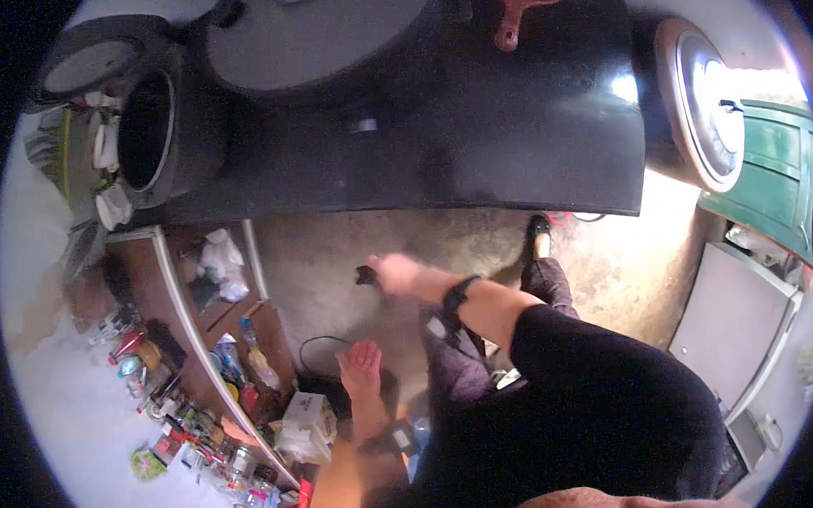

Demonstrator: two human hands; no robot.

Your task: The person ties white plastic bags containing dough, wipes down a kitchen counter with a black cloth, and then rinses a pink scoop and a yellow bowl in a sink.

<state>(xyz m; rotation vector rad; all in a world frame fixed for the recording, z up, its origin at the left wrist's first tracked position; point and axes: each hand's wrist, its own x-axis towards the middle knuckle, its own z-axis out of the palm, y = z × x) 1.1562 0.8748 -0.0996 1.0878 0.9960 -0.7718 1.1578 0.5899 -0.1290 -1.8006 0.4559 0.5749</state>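
My right hand point(395, 274), blurred, reaches left over the floor with a black band on its wrist. A small dark object point(365, 275) shows at its fingertips; whether the hand grips it is unclear. Lower down, my left hand point(361, 366) is raised with its fingers extended and nothing visible in it. A dark band with a pale square is on that forearm. Beside the left hand, a thin black cable point(309, 341) curves, and a white cardboard box point(308, 418) sits to its lower left.
A dark countertop point(403, 167) spans the top, bearing a reddish pan point(509, 29). Left is a brown cabinet point(141, 263) with bags inside and many jars and bottles point(184, 423) on top. A brown carton point(337, 481) stands below. At right are a pale door panel point(731, 323) and a green door point(773, 167).
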